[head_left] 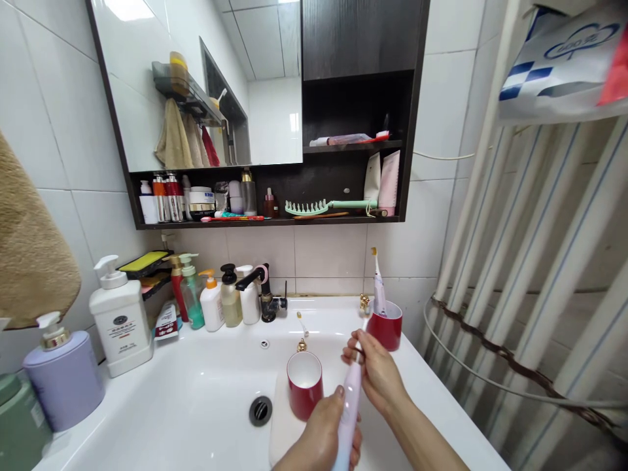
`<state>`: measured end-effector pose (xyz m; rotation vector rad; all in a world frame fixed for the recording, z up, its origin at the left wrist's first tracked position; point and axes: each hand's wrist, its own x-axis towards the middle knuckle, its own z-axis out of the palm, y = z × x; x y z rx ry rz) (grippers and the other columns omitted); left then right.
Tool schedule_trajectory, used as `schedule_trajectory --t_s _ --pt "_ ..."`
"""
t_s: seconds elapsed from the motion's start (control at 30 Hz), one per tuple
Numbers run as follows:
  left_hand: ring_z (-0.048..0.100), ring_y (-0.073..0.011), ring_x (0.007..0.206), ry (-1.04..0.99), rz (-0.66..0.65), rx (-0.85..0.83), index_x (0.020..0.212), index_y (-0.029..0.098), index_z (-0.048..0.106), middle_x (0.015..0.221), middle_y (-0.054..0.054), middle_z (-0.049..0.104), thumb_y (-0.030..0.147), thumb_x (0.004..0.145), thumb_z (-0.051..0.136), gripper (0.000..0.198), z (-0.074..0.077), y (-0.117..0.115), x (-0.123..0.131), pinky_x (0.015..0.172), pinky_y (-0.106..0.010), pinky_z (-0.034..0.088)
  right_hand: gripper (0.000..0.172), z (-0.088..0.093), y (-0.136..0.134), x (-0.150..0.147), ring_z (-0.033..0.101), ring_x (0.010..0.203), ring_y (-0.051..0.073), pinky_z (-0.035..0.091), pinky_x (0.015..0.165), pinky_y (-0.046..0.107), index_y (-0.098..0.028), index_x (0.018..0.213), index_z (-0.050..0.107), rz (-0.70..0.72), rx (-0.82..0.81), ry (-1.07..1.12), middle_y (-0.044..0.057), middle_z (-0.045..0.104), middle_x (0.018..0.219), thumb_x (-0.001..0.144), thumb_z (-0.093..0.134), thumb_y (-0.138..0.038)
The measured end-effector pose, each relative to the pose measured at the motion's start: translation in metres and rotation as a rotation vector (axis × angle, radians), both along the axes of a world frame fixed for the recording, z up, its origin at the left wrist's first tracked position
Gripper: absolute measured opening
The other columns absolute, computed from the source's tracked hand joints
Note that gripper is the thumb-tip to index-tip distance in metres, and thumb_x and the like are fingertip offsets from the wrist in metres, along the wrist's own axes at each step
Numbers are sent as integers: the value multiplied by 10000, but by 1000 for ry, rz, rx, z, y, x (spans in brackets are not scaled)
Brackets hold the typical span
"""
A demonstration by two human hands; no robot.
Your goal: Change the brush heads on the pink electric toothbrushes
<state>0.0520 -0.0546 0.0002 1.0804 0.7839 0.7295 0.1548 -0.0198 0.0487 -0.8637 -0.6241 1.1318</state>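
My left hand [321,435] is wrapped round the lower body of a pale pink electric toothbrush [349,409], held upright over the sink's right edge. My right hand [375,373] pinches the top of that toothbrush, fingers closed at its neck. Just left of my hands stands an empty red cup [305,383]. Behind my right hand a second red cup [387,325] holds another electric toothbrush [378,288] standing upright.
A white sink [206,392] with a drain [260,410] and a black tap [262,291]. Pump bottles [120,320] line the left and back rim. A dark shelf [265,221] with a mirror hangs above. A striped curtain [540,294] is at the right.
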Motion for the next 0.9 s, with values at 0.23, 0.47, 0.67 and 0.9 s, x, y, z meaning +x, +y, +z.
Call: schedule_trajectory --t_s 0.23,0.47,0.67,0.9 --pt "333 -49 293 70 169 57 617 162 373 396 49 400 698 500 209 573 2 -3 4 331 -187 224 233 -22 29 18 400 350 82 335 375 220 -175 694 498 -95 -132 -666 -63 392 381 625 392 -371" --pt "349 -49 294 -19 333 -10 606 159 364 410 46 408 714 474 189 596 6 11 1 329 -186 224 38 -39 96 -21 425 352 97 306 430 233 -183 505 458 -90 -186 -1039 -56 419 345 537 479 -189" --pt "361 -57 309 -27 326 16 682 157 397 426 47 414 675 500 271 563 4 12 0 344 -192 245 143 -47 130 -27 486 486 136 306 491 238 -184 419 412 -113 -206 -1213 -18 430 341 556 454 -178" --pt "348 -50 295 -64 321 17 644 156 370 417 46 410 676 528 223 553 6 15 -3 331 -186 232 246 -38 87 -11 492 425 101 349 433 208 -169 570 482 9 -152 -1216 -7 531 498 660 326 -335"
